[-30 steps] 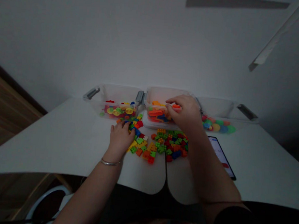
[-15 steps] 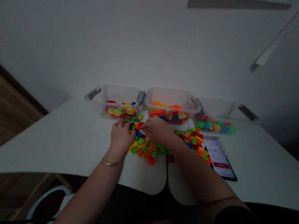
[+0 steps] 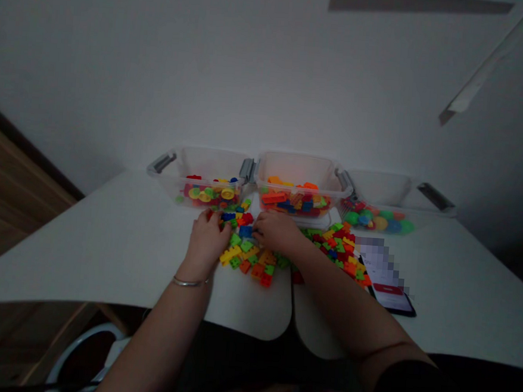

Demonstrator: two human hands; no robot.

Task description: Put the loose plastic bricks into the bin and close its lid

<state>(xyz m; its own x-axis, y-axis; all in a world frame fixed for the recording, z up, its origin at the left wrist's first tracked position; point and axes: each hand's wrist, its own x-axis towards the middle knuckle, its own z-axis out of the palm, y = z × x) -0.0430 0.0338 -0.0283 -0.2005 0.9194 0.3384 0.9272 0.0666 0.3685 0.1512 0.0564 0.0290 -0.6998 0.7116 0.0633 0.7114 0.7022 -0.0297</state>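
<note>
Hands half-curling, grips unclear: left hand (image 3: pixel 208 239) resting at block pile (image 3: pixel 244 266), right hand (image 3: pixel 279 233) reaching blue block (image 3: pixel 246 231); left edging outward since earlier.

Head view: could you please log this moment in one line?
left hand: at loose toy bricks | right hand: by blue brick | smartphone: on table

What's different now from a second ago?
The right hand moved from the middle box down and leftward to the loose blocks, its fingertips now beside a blue block. The left hand shifted slightly left. Whether either took hold of or let go of anything isn't clear. The middle box and phone stayed put.
</note>
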